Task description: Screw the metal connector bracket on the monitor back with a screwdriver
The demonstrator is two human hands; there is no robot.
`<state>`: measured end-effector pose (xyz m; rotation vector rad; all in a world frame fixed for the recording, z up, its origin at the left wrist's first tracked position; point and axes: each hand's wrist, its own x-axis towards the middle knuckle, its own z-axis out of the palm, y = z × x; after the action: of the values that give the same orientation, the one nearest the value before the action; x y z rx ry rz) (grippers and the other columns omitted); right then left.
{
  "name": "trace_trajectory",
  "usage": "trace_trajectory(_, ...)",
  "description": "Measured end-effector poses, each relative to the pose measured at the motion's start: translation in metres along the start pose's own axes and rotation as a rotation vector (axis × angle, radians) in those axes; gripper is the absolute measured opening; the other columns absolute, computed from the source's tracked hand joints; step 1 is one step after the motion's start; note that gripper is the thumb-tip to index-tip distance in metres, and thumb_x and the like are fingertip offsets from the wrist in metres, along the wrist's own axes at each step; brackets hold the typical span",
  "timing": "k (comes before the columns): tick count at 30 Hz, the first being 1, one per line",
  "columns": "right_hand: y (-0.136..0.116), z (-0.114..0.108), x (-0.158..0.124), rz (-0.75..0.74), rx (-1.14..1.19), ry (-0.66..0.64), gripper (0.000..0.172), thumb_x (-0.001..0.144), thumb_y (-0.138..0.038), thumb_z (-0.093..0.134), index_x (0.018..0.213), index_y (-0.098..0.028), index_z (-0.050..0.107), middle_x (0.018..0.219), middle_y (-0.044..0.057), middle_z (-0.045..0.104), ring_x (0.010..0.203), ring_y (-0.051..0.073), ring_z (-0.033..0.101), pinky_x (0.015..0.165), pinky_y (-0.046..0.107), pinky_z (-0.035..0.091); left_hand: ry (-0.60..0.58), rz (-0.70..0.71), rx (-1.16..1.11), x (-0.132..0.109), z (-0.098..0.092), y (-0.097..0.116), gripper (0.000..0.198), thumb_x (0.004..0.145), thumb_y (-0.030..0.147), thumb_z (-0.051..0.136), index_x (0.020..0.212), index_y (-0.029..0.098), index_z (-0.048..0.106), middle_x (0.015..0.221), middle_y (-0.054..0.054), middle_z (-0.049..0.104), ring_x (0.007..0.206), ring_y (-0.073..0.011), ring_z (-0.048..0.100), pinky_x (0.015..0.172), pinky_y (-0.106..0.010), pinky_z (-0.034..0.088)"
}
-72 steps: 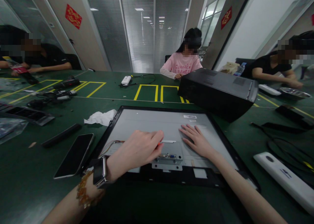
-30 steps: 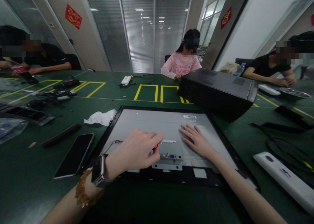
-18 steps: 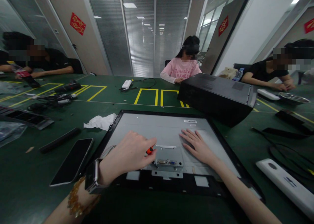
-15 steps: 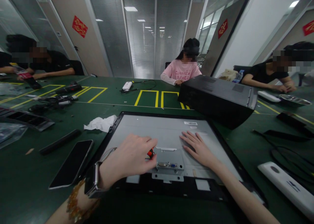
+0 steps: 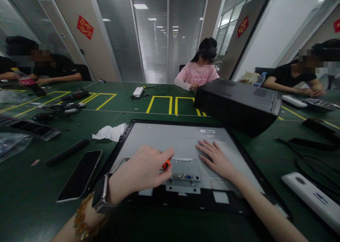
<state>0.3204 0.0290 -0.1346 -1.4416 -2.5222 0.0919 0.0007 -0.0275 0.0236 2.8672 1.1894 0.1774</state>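
A monitor lies face down on the green table, its grey metal back panel (image 5: 170,139) bare inside a black frame. My left hand (image 5: 143,169) is closed round a small orange-handled screwdriver (image 5: 166,163), whose tip is hidden, just left of the metal port bracket (image 5: 183,178). My right hand (image 5: 216,159) lies flat with fingers spread on the panel, right of the bracket. A watch and a bead bracelet sit on my left wrist.
A black phone (image 5: 81,174) and a black bar (image 5: 66,151) lie left of the monitor, with crumpled white tissue (image 5: 108,131) beyond. A black computer case (image 5: 236,104) lies behind it. A white device (image 5: 310,196) and cables sit at right. Three people sit round the table.
My left hand has stayed by the bracket, shifting slightly while turning the screwdriver. The right hand has kept flat on the panel. The camera has tilted a little.
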Motion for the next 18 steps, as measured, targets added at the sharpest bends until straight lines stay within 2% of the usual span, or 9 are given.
trace_trajectory(6,0.0001,0.0003,-0.0002,-0.008,0.009,0.015,0.048,0.100,-0.044,0.039,0.146,-0.031,0.043,0.153,0.006,0.041,0.143,0.028,0.032,0.115,0.059,0.022,0.032,-0.011,0.069,0.0003,0.0011,0.0006,0.016,0.095,0.034,0.043,0.091,0.020,0.050,0.056,0.003,0.058,0.045,-0.0154,0.051,0.048,-0.031,0.024)
trace_trajectory(12,0.0009,-0.0009,0.0000,-0.007,0.002,0.005,0.049,0.100,-0.045,0.038,0.147,-0.031,0.041,0.154,0.005,0.041,0.143,0.028,0.031,0.116,0.058,0.021,-0.011,0.023,-0.028,0.0007,-0.0038,0.0048,0.007,0.090,0.024,0.042,0.090,0.020,0.047,0.077,-0.001,0.062,0.056,-0.0167,0.051,0.052,-0.032,0.027)
trace_trajectory(18,-0.0010,-0.0039,0.0001,-0.006,0.007,-0.006,0.048,0.101,-0.045,0.037,0.146,-0.029,0.044,0.154,0.005,0.041,0.144,0.028,0.030,0.116,0.058,0.021,-0.019,0.020,-0.080,0.0020,-0.0050,0.0037,0.011,0.090,0.019,0.040,0.092,0.018,0.050,0.096,-0.004,0.058,0.060,-0.0146,0.049,0.055,-0.031,0.030)
